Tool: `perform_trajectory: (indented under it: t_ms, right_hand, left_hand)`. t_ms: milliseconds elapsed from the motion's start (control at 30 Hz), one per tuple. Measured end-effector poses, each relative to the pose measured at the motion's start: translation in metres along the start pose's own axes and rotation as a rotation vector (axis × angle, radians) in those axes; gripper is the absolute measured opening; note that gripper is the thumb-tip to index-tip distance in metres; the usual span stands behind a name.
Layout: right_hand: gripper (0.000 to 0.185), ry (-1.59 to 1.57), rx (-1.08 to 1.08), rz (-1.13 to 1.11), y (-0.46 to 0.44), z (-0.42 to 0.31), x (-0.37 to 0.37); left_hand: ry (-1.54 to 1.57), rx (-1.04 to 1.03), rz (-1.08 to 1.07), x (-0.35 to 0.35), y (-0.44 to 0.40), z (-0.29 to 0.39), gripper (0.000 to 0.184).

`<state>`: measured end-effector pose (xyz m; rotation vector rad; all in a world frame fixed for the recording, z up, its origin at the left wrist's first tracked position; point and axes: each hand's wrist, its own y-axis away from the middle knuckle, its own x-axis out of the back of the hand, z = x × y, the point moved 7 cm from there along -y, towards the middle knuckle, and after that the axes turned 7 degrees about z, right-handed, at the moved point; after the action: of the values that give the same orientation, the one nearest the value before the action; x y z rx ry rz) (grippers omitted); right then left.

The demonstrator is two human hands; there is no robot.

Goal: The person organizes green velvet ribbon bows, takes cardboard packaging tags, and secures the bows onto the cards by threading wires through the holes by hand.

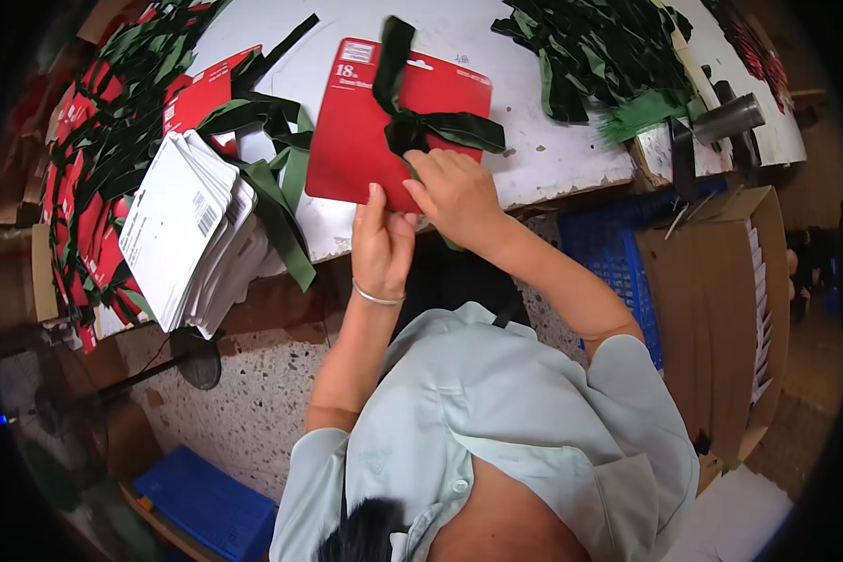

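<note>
A red printed card [347, 140] is held up over the front edge of the white table. My left hand [382, 248] grips its lower edge, one finger lying on the red face. On the card sits a dark green velvet bow [459, 126], with one loop pointing up and another out to the right. My right hand [459, 197] is closed at the bow's lower part, just below the knot, and covers the ribbon there. A small green ribbon end shows beneath that hand.
White-backed cards [173, 225] are stacked at the left edge, beside red cards with green bows [94, 197]. Loose green ribbons [567, 47] lie at the back right, near a metal cylinder [729, 119]. A cardboard box [707, 300] and blue crate [609, 267] stand right.
</note>
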<state>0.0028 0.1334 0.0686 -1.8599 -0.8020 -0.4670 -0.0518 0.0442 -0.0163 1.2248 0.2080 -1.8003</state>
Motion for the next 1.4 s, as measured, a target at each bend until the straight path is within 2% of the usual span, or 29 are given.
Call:
perform_trajectory:
  t_ms: [67,167,200,267,300,333,400,433,500,533,567,633,700,733,767,833,867,933,967,1033,1133,1167,1200,1267,1300,1367,1400]
  right_hand:
    - [0.039,0.195,0.097,-0.088,0.007,-0.013,-0.001]
    - [0.036,0.258,0.304,-0.111,0.022,-0.034,-0.001]
    - [0.034,0.227,0.344,-0.137,0.032,-0.043,-0.002]
    - [0.025,0.211,0.366,-0.155,0.045,-0.055,0.008]
    - [0.018,0.228,0.375,-0.276,0.055,-0.059,0.007]
    - [0.018,0.230,0.378,-0.275,0.056,-0.057,0.013]
    - [0.015,-0.060,0.206,-0.375,0.059,-0.048,0.023]
    - [0.013,-0.012,0.244,-0.355,0.048,-0.042,0.036]
    - [0.009,0.088,0.262,-0.099,0.014,-0.029,0.078]
    - [0.011,0.048,0.196,0.001,-0.003,-0.014,0.093]
    - [0.019,0.019,-0.032,0.016,-0.008,0.013,0.100]
    - [0.030,0.184,-0.129,0.068,-0.022,0.039,0.115]
    - [0.039,0.332,0.075,0.134,-0.030,0.049,0.120]
    - [0.037,0.226,-0.042,0.033,-0.031,0.059,0.119]
    - [0.037,0.230,-0.040,0.038,-0.031,0.062,0.122]
    - [0.030,0.155,0.051,-0.170,-0.031,0.066,0.111]
    - [0.024,0.179,0.198,-0.107,-0.031,0.060,0.112]
    - [0.021,0.169,0.195,-0.115,-0.034,0.043,0.118]
    - [0.019,0.213,0.269,-0.129,-0.038,0.036,0.119]
    - [0.025,0.148,0.147,-0.264,-0.039,0.031,0.107]
    - [0.025,-0.117,0.106,-0.380,-0.021,0.008,0.099]
    - [0.022,-0.281,-0.063,-0.435,-0.011,0.024,0.082]
    - [0.022,-0.280,-0.053,-0.424,-0.003,0.018,0.084]
    - [0.027,-0.402,-0.286,-0.595,0.020,0.017,0.078]
    - [0.030,-0.514,-0.316,-0.583,0.031,0.012,0.088]
    - [0.033,-0.527,-0.280,-0.547,0.048,-0.007,0.120]
    - [0.035,-0.672,-0.348,-0.451,0.052,0.012,0.120]
  left_hand:
    - [0.012,0.048,0.052,0.005,0.002,-0.009,0.022]
    - [0.124,0.108,-0.098,0.032,-0.020,-0.021,0.021]
    - [0.078,0.136,-0.009,0.023,-0.014,-0.017,0.020]
    - [0.113,0.162,-0.004,0.015,-0.010,-0.019,0.020]
    - [0.137,0.183,-0.002,0.013,-0.008,-0.020,0.021]
    - [0.122,0.149,-0.015,0.014,-0.008,-0.019,0.024]
    - [0.092,0.137,-0.070,0.002,0.006,-0.013,0.025]
    - [0.065,0.128,-0.124,-0.005,0.013,-0.013,0.027]
    - [0.071,0.128,-0.211,0.001,0.017,-0.017,0.028]
    - [0.045,0.134,-0.164,0.008,0.018,-0.021,0.028]
    - [0.018,0.141,-0.117,0.014,0.021,-0.023,0.028]
    - [0.015,0.158,-0.147,0.014,0.033,-0.025,0.031]
    - [-0.018,0.185,-0.199,0.008,0.048,-0.022,0.034]
    - [-0.017,0.185,-0.206,0.008,0.055,-0.020,0.034]
    - [-0.040,0.201,-0.215,0.009,0.063,-0.021,0.034]
    - [-0.067,0.216,-0.256,0.004,0.081,-0.021,0.034]
    - [-0.069,0.212,-0.262,0.007,0.088,-0.021,0.034]
    - [-0.165,0.247,-0.397,0.007,0.106,-0.024,0.034]
    - [-0.199,0.270,-0.437,0.005,0.120,-0.025,0.034]
    - [-0.310,0.261,-0.430,0.005,0.144,-0.027,0.031]
    - [-0.338,0.234,-0.526,0.005,0.181,-0.023,0.027]
    - [-0.309,0.188,-0.532,0.001,0.193,-0.019,0.027]
    - [-0.316,0.179,-0.541,0.005,0.203,-0.019,0.027]
    - [-0.300,0.129,-0.538,0.013,0.219,-0.014,0.028]
    - [-0.308,0.088,-0.532,0.014,0.228,-0.012,0.028]
    - [-0.327,0.058,-0.507,0.016,0.241,-0.010,0.028]
    - [-0.345,0.037,-0.473,0.018,0.245,-0.007,0.027]
